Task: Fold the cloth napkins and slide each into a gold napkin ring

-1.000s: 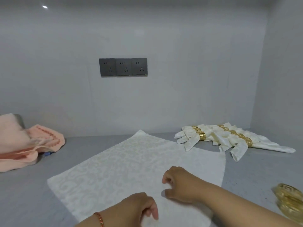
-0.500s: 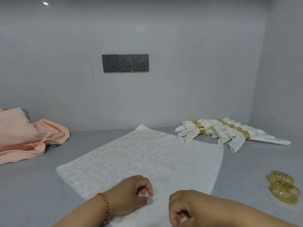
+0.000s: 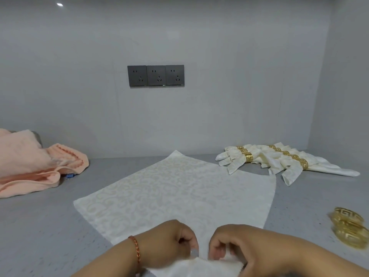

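Between left hand [image 3: 169, 242] and right hand [image 3: 229, 244]: napkin [image 3: 179, 192] near corner, apparently pinched by both.

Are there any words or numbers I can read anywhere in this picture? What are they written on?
No words or numbers can be read here.
Wall sockets: a tiny pale mark on the lower edge, too small to read.
Gold napkin rings: a maze-like key pattern, not letters.
Flat napkin: woven swirls only.
Blue tag by the peach towel: too small to read.
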A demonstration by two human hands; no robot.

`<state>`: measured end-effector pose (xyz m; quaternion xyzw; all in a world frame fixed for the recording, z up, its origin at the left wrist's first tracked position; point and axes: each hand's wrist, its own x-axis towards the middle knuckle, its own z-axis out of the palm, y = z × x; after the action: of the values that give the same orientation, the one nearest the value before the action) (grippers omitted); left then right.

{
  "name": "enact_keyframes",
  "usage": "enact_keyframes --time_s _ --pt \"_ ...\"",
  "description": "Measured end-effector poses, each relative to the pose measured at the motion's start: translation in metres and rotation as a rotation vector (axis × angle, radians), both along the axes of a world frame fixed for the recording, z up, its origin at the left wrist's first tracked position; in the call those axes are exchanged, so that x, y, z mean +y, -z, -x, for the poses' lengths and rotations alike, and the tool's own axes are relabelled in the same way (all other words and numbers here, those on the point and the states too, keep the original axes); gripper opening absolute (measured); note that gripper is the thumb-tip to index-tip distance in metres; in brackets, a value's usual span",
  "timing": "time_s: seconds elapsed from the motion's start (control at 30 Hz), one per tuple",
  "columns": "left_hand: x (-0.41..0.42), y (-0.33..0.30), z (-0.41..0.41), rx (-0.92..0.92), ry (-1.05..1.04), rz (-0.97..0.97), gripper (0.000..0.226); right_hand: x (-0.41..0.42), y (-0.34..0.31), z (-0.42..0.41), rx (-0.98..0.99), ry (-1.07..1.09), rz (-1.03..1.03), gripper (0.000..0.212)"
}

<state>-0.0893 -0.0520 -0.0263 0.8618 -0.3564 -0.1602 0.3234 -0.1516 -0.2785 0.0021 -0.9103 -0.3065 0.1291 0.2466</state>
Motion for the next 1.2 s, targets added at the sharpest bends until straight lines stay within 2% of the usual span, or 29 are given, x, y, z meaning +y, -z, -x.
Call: enact_keyframes --time_s 0.1,0.23,0.33,0.4,0.47,0.5,0.6,0.67,0.8,0.97,1.1,1.2 --pt "0.001 -0.005 -0.004 0.173 -0.056 0.032 0.020 0.004 0.007 -0.002 -0.100 -0.006 0.010 0.025" --pt "0.003 -0.005 -0.007 0.222 -0.084 0.015 0.014 0.007 0.016 -0.016 -0.055 0.049 -0.155 0.006" --pt "0.004 -0.008 -0.006 0.264 -0.160 0.048 0.013 0.010 0.014 -0.025 0.011 0.248 -0.355 0.030" --pt "0.009 -0.011 -0.002 0.354 -0.260 0.201 0.031 0.012 0.011 -0.028 0.018 0.412 -0.477 0.033" --pt "0.015 -0.016 0.000 0.494 -0.252 0.381 0.040 0.015 0.009 -0.030 0.012 0.508 -0.564 0.032" --pt "0.020 -0.018 0.001 0.493 -0.208 0.398 0.040 0.016 0.009 -0.031 -0.014 0.532 -0.570 0.032" --pt "0.035 -0.011 0.003 0.162 -0.200 0.204 0.037 0.017 0.013 -0.029 -0.068 0.554 -0.537 0.034" --pt "0.043 -0.001 0.005 0.065 -0.234 0.204 0.044 0.018 0.015 -0.022 -0.081 0.532 -0.495 0.035" --pt "0.050 -0.014 0.027 0.008 -0.257 0.243 0.051 0.020 0.005 0.002 -0.180 0.465 -0.433 0.030" --pt "0.053 -0.066 0.059 -0.127 -0.283 0.253 0.060 0.029 -0.047 0.032 -0.376 0.405 -0.475 0.011" --pt "0.049 -0.098 0.071 -0.079 -0.343 0.377 0.043 0.031 -0.082 0.037 -0.290 0.411 -0.617 0.022" --pt "0.048 -0.101 0.058 -0.014 -0.343 0.431 0.041 0.029 -0.086 0.017 -0.238 0.422 -0.636 0.030"
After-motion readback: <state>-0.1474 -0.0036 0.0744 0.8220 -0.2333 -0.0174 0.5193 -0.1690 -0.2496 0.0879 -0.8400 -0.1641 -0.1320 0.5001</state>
